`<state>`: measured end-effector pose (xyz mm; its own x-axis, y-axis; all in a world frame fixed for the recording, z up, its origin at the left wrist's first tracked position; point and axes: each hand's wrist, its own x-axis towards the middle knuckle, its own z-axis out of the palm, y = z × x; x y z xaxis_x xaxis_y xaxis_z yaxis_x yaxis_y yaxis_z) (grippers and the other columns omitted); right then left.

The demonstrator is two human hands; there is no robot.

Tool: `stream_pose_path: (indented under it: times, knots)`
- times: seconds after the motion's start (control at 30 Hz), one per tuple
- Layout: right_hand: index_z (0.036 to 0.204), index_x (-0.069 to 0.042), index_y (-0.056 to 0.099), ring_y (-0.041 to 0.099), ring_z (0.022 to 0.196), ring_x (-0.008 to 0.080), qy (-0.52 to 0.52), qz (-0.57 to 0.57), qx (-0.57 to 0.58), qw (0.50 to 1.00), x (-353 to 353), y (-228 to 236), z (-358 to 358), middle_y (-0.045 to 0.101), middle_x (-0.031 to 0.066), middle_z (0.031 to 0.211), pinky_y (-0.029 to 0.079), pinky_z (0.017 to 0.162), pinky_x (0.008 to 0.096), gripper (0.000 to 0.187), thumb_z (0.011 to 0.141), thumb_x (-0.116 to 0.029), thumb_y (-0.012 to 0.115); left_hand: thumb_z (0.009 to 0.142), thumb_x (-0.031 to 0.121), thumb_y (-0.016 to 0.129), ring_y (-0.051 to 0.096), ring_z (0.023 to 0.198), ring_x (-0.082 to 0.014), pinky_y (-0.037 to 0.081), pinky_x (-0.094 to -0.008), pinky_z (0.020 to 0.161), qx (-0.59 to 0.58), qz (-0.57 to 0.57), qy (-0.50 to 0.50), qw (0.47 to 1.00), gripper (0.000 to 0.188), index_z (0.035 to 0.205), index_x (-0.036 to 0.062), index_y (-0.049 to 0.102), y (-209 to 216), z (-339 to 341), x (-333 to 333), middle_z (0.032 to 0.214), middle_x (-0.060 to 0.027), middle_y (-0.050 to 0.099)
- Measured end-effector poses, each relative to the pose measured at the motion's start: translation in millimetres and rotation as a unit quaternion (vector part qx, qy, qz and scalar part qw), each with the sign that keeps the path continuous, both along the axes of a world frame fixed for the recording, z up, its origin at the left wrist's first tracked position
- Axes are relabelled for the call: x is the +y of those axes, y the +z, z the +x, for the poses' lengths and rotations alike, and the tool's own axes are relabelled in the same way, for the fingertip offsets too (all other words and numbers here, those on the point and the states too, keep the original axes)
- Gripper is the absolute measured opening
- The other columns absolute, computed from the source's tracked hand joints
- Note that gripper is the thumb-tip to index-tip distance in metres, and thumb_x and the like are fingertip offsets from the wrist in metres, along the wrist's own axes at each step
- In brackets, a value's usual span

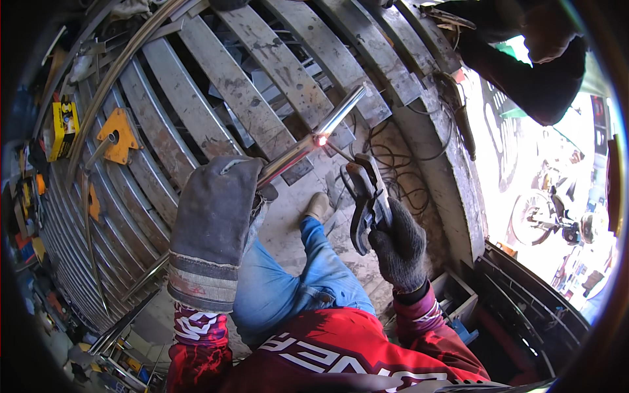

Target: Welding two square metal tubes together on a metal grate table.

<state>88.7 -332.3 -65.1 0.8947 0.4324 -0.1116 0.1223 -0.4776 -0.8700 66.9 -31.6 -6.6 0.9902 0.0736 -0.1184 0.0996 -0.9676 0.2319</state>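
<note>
My left hand (215,219), in a thick grey welding gauntlet, is closed around the lower end of a shiny metal tube (345,108). The tube slants up and to the right, past the ends of the bench slats. In a dark knit glove, my right hand (401,252) grips a welding electrode holder (370,193). A thin electrode (339,152) runs from its jaws to the tube. Where the tip meets the tube, a small spot (320,139) glows red-white. The gauntlet hides my left fingers and the tube's lower end.
A slatted metal bench (219,72) spreads across the left and top. On it lie an orange welding magnet (119,137) and a yellow box (64,128). Cables (403,177) coil on the floor beside a concrete ledge (452,203). A motorcycle (547,219) stands in bright light at right.
</note>
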Motion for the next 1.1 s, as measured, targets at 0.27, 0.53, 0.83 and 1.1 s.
stream_pose_path:
  times: [0.27, 0.53, 0.83, 1.1]
  knots:
    - [0.129, 0.006, 0.059, 0.067, 0.083, 0.0175, 0.034, -0.099, -0.054, 0.993, 12, 15, 3, 0.068, 0.0102, 0.099, 0.056, 0.069, 0.0312, 0.046, 0.085, -0.002, 0.070, 0.080, 0.016, 0.079, 0.066, 0.106, -0.0289, 0.054, -0.0393, 0.094, 0.026, -0.036, -0.003, 0.999, 0.041, 0.118, 0.0076, 0.067, 1, 4, -1, 0.112, -0.0119, 0.068]
    - [0.138, 0.004, 0.056, 0.070, 0.093, 0.0217, -0.036, 0.044, 0.043, 0.997, -1, 10, -2, 0.072, 0.0158, 0.105, 0.055, 0.082, 0.0360, 0.055, 0.087, -0.007, 0.073, 0.076, 0.014, 0.080, 0.059, 0.116, -0.0347, 0.047, -0.0431, 0.104, 0.021, -0.008, 0.025, 0.999, 0.055, 0.127, 0.0095, 0.061, -3, -15, -2, 0.121, -0.0144, 0.062]
    - [0.139, 0.004, 0.055, 0.068, 0.094, 0.0178, -0.049, 0.059, 0.036, 0.996, -4, 13, -4, 0.071, 0.0128, 0.105, 0.055, 0.082, 0.0340, 0.056, 0.087, -0.004, 0.072, 0.087, 0.021, 0.073, 0.067, 0.102, -0.0254, 0.055, -0.0391, 0.089, -0.012, 0.050, 0.013, 0.999, 0.031, 0.116, 0.0132, 0.067, -9, -14, 1, 0.106, -0.0057, 0.069]
    - [0.137, 0.004, 0.056, 0.072, 0.095, 0.0237, -0.031, 0.047, 0.054, 0.997, -3, 12, -2, 0.073, 0.0172, 0.107, 0.055, 0.084, 0.0370, 0.056, 0.087, -0.008, 0.076, 0.083, 0.019, 0.075, 0.067, 0.102, -0.0229, 0.055, -0.0377, 0.089, -0.038, 0.008, -0.011, 0.999, 0.033, 0.115, 0.0132, 0.067, -8, -11, 1, 0.102, -0.0035, 0.071]
